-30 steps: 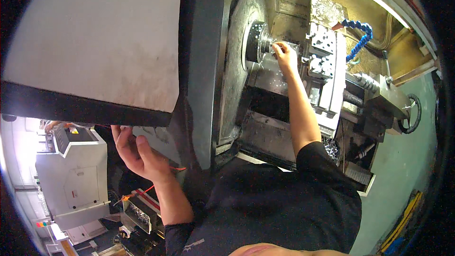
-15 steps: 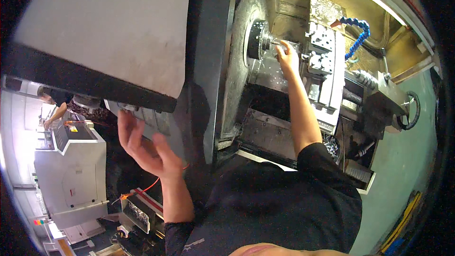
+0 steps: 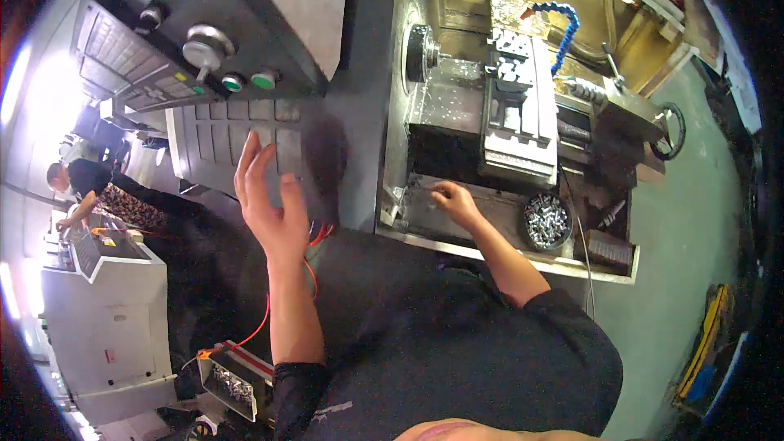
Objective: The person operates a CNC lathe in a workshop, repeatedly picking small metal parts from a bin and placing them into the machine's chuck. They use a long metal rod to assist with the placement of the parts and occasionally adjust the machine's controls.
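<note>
My left hand (image 3: 273, 212) is raised with its fingers apart and holds nothing. Just above it is a dark machine control panel (image 3: 175, 77) with knobs and green buttons. My right hand (image 3: 459, 206) hovers over the lathe's front tray (image 3: 490, 216), its thumb and fingers drawn together; whatever might be between them is too small to make out. Farther back stands the black lathe chuck (image 3: 420, 53), clear of both hands. To the right of the chuck is the carriage (image 3: 529, 106) with its tool blocks. A round bowl (image 3: 545, 245) full of small metal pieces lies right of my right hand.
A blue segmented coolant hose (image 3: 569, 28) arches over the carriage. The tailstock handwheel (image 3: 676, 132) juts out at the right. At lower left, a bin (image 3: 232, 384) holds metal pieces beside an orange air hose (image 3: 263, 322). Another person (image 3: 94, 184) works at a white machine (image 3: 114, 302).
My right hand has left the chuck and come down over the front tray. My left hand has risen slightly with fingers straighter. The view has shifted, showing the control panel and the bowl more fully.
</note>
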### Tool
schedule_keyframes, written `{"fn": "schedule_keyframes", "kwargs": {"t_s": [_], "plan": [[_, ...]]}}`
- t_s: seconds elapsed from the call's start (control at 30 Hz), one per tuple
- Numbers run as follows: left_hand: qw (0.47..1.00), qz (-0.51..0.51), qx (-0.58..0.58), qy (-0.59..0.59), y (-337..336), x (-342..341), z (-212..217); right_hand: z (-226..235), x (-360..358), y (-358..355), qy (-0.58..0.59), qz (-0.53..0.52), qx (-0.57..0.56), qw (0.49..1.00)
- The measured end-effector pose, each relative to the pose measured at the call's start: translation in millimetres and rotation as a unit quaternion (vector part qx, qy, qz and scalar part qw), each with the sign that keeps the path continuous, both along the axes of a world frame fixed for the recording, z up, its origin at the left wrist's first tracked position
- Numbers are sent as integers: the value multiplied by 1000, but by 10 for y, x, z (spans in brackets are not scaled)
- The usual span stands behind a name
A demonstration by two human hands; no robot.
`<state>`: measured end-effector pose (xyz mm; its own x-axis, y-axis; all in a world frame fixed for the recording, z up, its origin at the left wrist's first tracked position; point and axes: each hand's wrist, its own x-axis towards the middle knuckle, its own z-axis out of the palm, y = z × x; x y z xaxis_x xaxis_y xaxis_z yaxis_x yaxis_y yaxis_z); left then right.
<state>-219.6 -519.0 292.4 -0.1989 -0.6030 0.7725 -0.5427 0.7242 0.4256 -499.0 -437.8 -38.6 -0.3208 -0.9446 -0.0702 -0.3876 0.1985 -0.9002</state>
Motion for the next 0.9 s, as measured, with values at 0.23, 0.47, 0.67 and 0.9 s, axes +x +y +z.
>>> {"fn": "schedule_keyframes", "kwargs": {"t_s": [0.23, 0.47, 0.67, 0.9], "plan": [[966, 197, 162, 51, 41, 1077, -1707, -273, 181, 1545, -105, -123, 135, 977], [959, 200, 45, -195, 276, 895, -2669, -558, -407, 2888, -266, -337, 150, 890], [956, 165, 108, -218, 419, 805, -2593, -447, -1433, 3059, -174, -436, -92, 878], [945, 182, 110, -247, 609, 662, -2666, -25, -1508, 3049, -161, -432, -116, 880]]}}
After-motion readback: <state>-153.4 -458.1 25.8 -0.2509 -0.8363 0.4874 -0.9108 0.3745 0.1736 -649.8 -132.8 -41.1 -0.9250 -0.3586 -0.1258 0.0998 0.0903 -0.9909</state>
